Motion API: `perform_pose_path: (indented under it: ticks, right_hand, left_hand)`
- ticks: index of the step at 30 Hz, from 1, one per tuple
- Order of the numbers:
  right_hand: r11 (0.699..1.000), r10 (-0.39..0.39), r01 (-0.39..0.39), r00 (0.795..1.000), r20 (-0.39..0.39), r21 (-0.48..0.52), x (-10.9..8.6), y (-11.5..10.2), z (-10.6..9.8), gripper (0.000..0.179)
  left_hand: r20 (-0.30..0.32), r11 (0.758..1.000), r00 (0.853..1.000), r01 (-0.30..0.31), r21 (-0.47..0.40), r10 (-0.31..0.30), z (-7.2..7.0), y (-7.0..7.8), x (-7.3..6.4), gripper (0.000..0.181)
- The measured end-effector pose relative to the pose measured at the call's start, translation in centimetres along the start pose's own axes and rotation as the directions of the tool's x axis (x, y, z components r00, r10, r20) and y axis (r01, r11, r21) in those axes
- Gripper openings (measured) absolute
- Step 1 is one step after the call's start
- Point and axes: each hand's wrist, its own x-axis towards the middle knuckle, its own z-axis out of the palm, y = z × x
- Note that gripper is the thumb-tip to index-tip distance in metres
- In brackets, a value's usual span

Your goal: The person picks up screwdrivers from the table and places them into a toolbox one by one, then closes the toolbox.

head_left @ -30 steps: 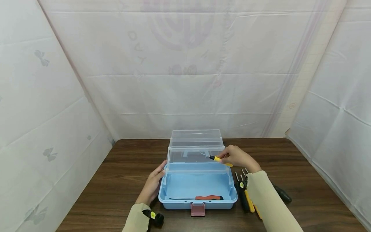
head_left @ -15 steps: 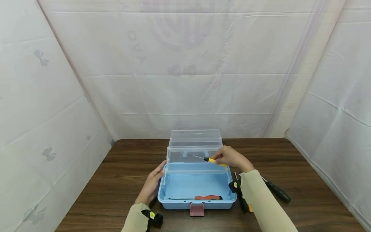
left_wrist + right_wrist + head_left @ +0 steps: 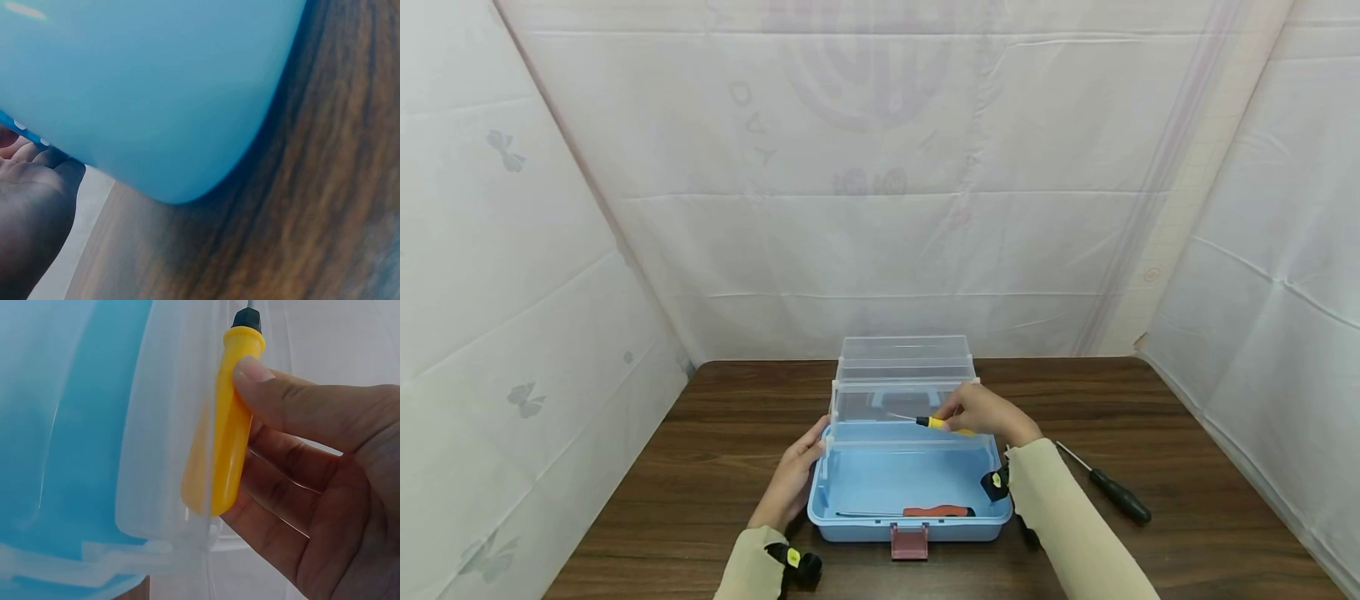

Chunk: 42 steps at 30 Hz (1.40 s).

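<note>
A blue toolbox [image 3: 910, 475] stands with its clear lid [image 3: 906, 358] raised at the back and a clear tray [image 3: 857, 404] swung up in front of it. My left hand [image 3: 793, 475] holds the box's left side, fingers at the rim; the left wrist view shows mostly the blue outer wall. Between thumb and fingers, my right hand [image 3: 325, 450] pinches the yellow handle of a screwdriver [image 3: 240, 419] at the clear tray, its thin shaft pointing left in the head view. The tray's clear wall overlaps part of the handle in the right wrist view.
Inside the box, along the front wall, lies a screwdriver with an orange handle [image 3: 936, 511]. A dark-handled screwdriver [image 3: 1120, 497] rests on the brown table [image 3: 1210, 500] at right. My right forearm hides most of the other tools beside the box. A pink latch [image 3: 909, 543] hangs in front.
My right hand has moved left and slightly down with the yellow screwdriver, along the clear tray. Its sleeve now covers most of the tools beside the box. My left hand stays put.
</note>
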Motion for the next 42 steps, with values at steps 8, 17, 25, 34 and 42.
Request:
perform_pose_path:
  ticks: [8, 17, 25, 34, 42]
  right_hand:
    - [1.0, -0.014, 0.014, 1.0, 0.011, -0.022, 0.2, -0.3, 0.5, 0.014]
    - [1.0, -0.003, 0.003, 1.0, 0.027, -0.014, 0.4, -0.3, 1.0, 0.014]
    - [0.999, -0.014, 0.015, 0.999, 0.036, -0.035, 0.5, -0.6, 1.2, 0.013]
    - [0.999, 0.005, -0.003, 0.999, 0.046, -0.045, 0.6, -0.8, 1.3, 0.013]
    - [0.998, 0.046, -0.044, 0.998, 0.049, -0.051, 0.4, -1.2, 1.2, 0.013]
  left_hand:
    - [0.004, 1.0, 1.0, -0.003, -0.006, 0.003, 0.1, 0.0, 0.0, 0.051]
    - [0.001, 1.0, 1.0, -0.007, -0.009, 0.007, 0.2, 0.0, 0.0, 0.051]
    - [0.001, 1.0, 1.0, -0.009, -0.026, 0.009, 0.3, 0.0, 0.0, 0.05]
    - [0.001, 1.0, 1.0, -0.006, -0.02, 0.006, 0.2, 0.0, 0.0, 0.051]
    - [0.005, 1.0, 1.0, -0.008, -0.021, 0.008, 0.3, 0.0, -0.1, 0.051]
